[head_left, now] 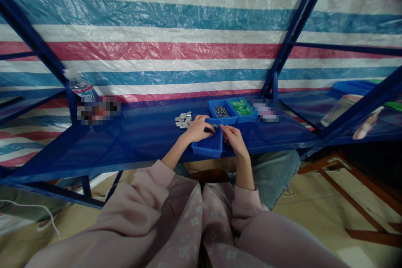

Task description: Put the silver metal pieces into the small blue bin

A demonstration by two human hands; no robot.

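My left hand (199, 129) reaches over the near blue bin (207, 149), its fingers bent and spread apart above the bin's far side. Close to its fingertips lie some small shiny metal pieces (215, 125). At the bin's right rim, my right hand (234, 137) has thumb and forefinger pinched together; whatever is between them is too small to make out. Left of my left hand, a pile of short silvery metal cylinders (183, 120) rests on the blue tabletop (147, 134).
Behind my hands stand a blue bin (233, 119) of small dark metal parts and another of green pieces (240, 106). A plastic bottle (81, 86) is at the back left. Blue frame posts (287, 46) rise on both sides. A wooden stool frame (348, 176) is at lower right.
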